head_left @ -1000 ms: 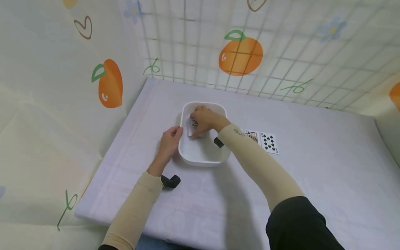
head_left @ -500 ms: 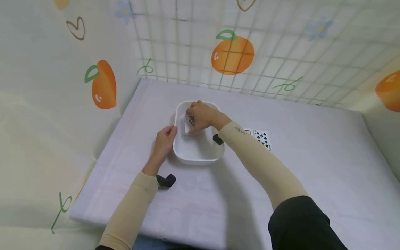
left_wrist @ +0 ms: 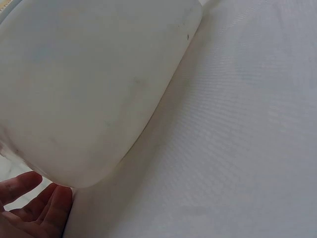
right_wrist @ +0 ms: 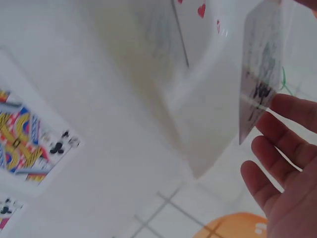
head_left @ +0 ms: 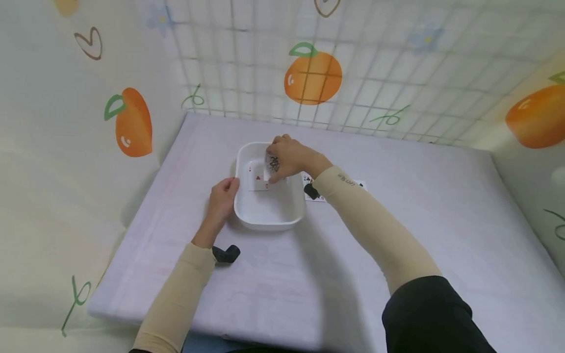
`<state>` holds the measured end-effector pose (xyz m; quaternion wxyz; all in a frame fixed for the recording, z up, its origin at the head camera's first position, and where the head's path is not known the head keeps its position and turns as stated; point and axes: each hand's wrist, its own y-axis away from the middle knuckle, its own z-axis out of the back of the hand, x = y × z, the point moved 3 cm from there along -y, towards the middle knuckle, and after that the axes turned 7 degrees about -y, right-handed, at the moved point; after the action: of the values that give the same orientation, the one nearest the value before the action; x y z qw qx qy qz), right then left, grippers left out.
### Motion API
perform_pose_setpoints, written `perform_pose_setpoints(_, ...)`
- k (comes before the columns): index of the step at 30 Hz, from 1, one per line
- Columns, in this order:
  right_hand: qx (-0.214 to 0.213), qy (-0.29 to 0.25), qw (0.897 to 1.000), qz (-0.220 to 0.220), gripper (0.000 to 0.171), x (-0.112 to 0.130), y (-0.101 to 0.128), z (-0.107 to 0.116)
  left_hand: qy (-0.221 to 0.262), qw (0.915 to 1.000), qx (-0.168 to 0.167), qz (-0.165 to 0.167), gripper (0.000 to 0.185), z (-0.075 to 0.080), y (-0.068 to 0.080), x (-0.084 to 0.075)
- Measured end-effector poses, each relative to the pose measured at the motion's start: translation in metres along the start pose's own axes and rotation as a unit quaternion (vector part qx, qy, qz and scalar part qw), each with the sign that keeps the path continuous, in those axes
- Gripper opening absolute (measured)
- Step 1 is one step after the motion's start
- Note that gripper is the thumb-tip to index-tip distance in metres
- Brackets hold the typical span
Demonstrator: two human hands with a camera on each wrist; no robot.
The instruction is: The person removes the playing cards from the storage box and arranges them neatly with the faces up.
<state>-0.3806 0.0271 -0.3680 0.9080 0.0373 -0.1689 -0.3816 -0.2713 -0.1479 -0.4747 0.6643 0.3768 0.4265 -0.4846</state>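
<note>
My right hand [head_left: 291, 156] pinches a playing card [head_left: 268, 167] by its edges, thumb on one side and fingertips on the other. The card stands tilted over the far part of a white tub [head_left: 270, 227]; its dark printed pattern also shows in the right wrist view. Below it in the tub lies a card with red hearts [head_left: 258, 185], partly covered by the held one. With thumb and curled fingers my left hand [head_left: 220, 198] holds the tub's left rim. In the left wrist view those fingertips [left_wrist: 62, 194] lie against the tub's wall.
Just right of the tub lie a face card of clubs [right_wrist: 22, 144] and another card [head_left: 362, 185], partly behind the right sleeve. A white cloth covers the table [head_left: 423, 211]. Behind it stands a wire grid [head_left: 247, 73] before a printed sheet.
My right hand has lifted the card off the tub's floor and drawn it slightly right, uncovering the hearts card. The left hand stays at the rim. The head view has shifted right.
</note>
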Motion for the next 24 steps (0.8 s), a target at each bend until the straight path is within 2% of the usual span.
perform_pose_setpoints(13, -0.016, -0.007, 0.999, -0.034, 0.088, -0.011, 0.011, 0.017, 0.003, 0.9999, 0.007, 0.011, 0.049, 0.012, -0.007, 0.005)
perform_pose_setpoints(24, -0.021, -0.018, 0.999, -0.047, 0.088, -0.021, 0.021, 0.022, 0.003, 0.9998, 0.011, 0.018, 0.052, 0.023, -0.010, 0.009)
